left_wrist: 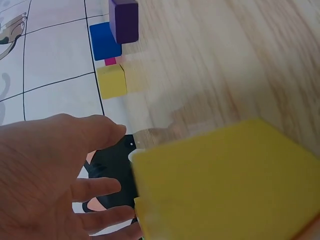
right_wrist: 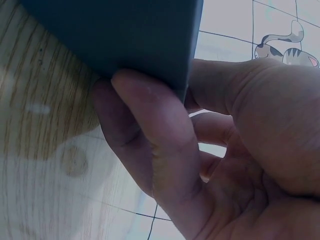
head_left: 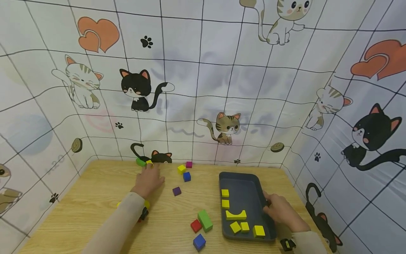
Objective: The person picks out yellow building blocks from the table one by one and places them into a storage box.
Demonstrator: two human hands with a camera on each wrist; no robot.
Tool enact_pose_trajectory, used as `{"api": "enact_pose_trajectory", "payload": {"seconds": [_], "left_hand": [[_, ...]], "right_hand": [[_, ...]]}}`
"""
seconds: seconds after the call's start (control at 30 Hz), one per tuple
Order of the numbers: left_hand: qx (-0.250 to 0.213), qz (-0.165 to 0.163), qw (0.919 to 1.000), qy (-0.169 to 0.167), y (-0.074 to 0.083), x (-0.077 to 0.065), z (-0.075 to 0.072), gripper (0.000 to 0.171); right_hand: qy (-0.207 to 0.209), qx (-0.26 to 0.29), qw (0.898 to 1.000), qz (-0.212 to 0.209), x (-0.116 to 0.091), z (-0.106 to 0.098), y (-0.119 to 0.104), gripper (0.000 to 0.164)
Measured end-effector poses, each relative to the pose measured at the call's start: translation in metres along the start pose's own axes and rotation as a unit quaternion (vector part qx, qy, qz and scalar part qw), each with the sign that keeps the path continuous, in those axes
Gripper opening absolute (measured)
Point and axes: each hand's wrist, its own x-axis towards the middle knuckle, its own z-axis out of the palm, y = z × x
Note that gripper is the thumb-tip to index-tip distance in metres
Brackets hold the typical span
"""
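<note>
My left hand (head_left: 148, 180) reaches to the back left of the table, its fingertips at a small yellow block (head_left: 149, 162) beside a green block (head_left: 140, 162). In the left wrist view the thumb and fingers of the left hand (left_wrist: 60, 175) are spread apart, and only a sliver of yellow block (left_wrist: 139, 216) shows at the fingertips. My right hand (head_left: 281, 211) grips the right rim of a dark grey tray (head_left: 244, 181). The right wrist view has fingers and thumb on either side of the tray wall (right_wrist: 145, 35). Several yellow blocks, one an arch (head_left: 236, 215), lie in the tray.
Loose on the wooden table (head_left: 104, 187) are a purple cube (head_left: 177, 191), blue cubes (head_left: 187, 176), a yellow cube (head_left: 182, 169), a magenta cube (head_left: 189, 164), a red cube (head_left: 196, 225) and a green block (head_left: 205, 221). Other blocks sit partly hidden by the left forearm. Cat-print cloth walls enclose the table.
</note>
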Motion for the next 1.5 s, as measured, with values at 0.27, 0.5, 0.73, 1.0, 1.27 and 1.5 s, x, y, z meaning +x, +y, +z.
{"api": "enact_pose_trajectory", "payload": {"seconds": [0.27,0.5,0.73,1.0,1.27,1.5], "left_hand": [[0.006,0.007,0.9999,-0.010,-0.003,-0.001,0.001,0.064],[-0.004,0.032,0.9993,0.019,-0.005,-0.001,0.008,0.059],[-0.020,0.036,0.9981,0.045,-0.002,0.000,0.004,0.040],[-0.029,0.049,0.9962,0.065,0.003,-0.003,0.000,0.009],[-0.047,0.051,0.9962,0.053,0.011,-0.004,0.002,0.019],[-0.058,0.058,0.9961,0.033,0.013,-0.006,0.008,0.036]], "right_hand": [[0.002,0.003,1.000,-0.005,0.000,0.000,-0.001,0.070],[0.012,0.005,1.000,-0.013,-0.002,0.002,-0.002,0.068],[0.012,0.006,1.000,-0.018,-0.002,0.002,-0.001,0.066],[0.010,0.015,1.000,-0.013,-0.002,0.001,0.000,0.065],[0.016,0.014,1.000,-0.016,-0.001,0.001,0.001,0.067],[0.015,0.010,1.000,-0.022,-0.002,0.002,0.004,0.068]]}}
